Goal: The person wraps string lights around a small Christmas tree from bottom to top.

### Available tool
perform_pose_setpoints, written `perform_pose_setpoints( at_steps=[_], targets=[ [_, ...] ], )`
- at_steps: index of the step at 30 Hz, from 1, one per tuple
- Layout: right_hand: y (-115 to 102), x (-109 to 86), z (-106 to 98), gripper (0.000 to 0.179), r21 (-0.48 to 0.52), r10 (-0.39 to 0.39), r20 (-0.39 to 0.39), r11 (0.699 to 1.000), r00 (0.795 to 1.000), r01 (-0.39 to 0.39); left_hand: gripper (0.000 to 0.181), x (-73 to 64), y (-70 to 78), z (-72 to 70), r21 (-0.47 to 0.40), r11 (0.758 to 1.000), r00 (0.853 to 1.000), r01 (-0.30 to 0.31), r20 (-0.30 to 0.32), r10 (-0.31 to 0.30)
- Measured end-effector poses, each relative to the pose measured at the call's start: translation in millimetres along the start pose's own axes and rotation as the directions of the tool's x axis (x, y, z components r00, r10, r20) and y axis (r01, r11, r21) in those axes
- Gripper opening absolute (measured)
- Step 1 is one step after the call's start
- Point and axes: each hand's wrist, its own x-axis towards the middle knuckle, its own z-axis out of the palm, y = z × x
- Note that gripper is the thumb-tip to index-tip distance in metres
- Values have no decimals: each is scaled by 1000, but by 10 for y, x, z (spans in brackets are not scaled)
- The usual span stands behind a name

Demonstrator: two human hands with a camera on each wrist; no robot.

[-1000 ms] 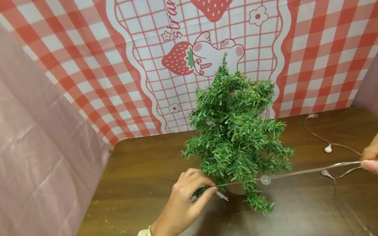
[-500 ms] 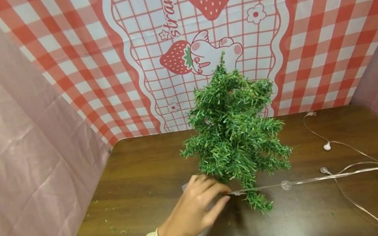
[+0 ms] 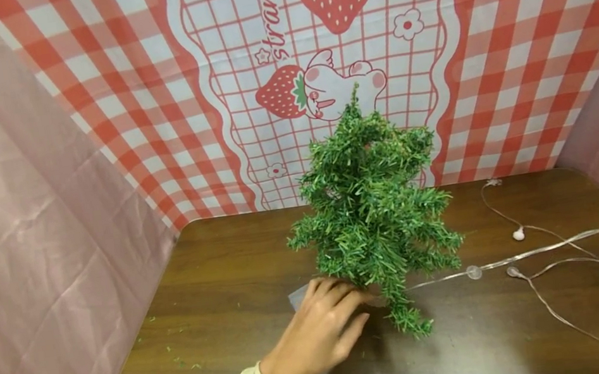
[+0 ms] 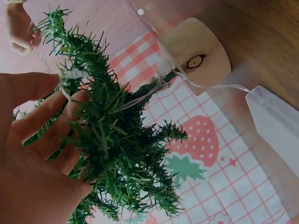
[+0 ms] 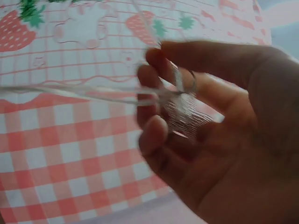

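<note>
Light string of twisted clear wire — pinched by right hand, stretched above grained wooden table toward loose-fingered left hand, grip unclear — against bristly green tree; farther, rounded white bulb; behind, red-checked cloth.

Soft light, some glare on table (R-wrist pic hazy, blurry).

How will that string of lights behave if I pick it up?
The string of lights will probably droop, since slack lengths curve loosely across the table. It may snag, given the bristly green tree. It looks thin, so it's likely light.
</note>
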Motion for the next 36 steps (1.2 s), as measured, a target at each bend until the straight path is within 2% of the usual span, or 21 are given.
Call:
perform_pose_setpoints(
  at_steps=[4,6,8,12,15,19,21,24,27,29,32,34,36],
  targets=[
    [-32,91,15,47,-141,78,-69,986,995,-87,23,2,9,21,16,1000,1000,19,-20,-19],
    [-62,138,35,41,-181,98,-96,977,991,-115,25,4,11,32,20,1000,999,24,-31,-23],
    [-100,187,64,31,-214,93,-113,970,989,-116,26,3,11,42,26,999,999,26,-43,-25],
    [-149,285,164,4,-256,7,-161,965,987,-49,28,-4,10,60,31,999,998,30,-53,-29],
    [-153,346,254,29,-302,-58,-206,953,977,-8,29,-13,7,68,27,999,998,39,-59,-37],
    [-138,387,334,64,-389,-68,-208,921,976,-19,29,-23,-2,66,14,998,996,55,-64,-54],
    [-120,409,351,75,-457,-66,-195,889,979,-31,30,-23,-9,62,12,998,997,58,-59,-57],
    [-99,458,363,85,-574,-75,-159,818,984,-31,34,-22,-14,55,17,998,997,56,-44,-55],
    [-101,528,368,87,-673,-106,-111,740,988,4,35,-28,-17,50,17,998,998,55,-28,-54],
    [-122,573,373,88,-714,-106,-70,700,992,25,35,-34,-16,50,13,998,998,56,-20,-55],
    [-142,633,365,89,-750,-80,26,658,996,72,35,-43,-16,52,5,998,998,60,-13,-60],
    [-131,660,361,86,-752,-42,77,653,996,86,35,-47,-14,54,7,998,998,62,-13,-61],
    [-104,691,347,65,-750,13,126,656,992,87,36,-51,-12,53,9,998,998,62,-13,-62]
  ],
)
